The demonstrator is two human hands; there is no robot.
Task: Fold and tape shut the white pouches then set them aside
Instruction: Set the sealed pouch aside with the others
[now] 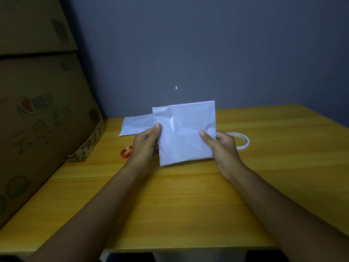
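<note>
I hold a white pouch (186, 133) upright above the middle of the yellow table (188, 205). My left hand (145, 143) grips its left edge, thumb on the front. Gripping the right edge is my right hand (221, 146), its thumb also pressed on the front. A short strip of tape shows near the pouch's upper left fold. A second white pouch (137, 124) lies flat on the table behind and to the left. A roll of white tape (241, 141) lies flat just right of my right hand, partly hidden by it.
Large cardboard boxes (41, 103) are stacked along the left side of the table. Red-handled scissors (126, 152) lie behind my left hand, mostly hidden. A grey wall (207, 44) stands behind the table. The table's front edge runs near the bottom.
</note>
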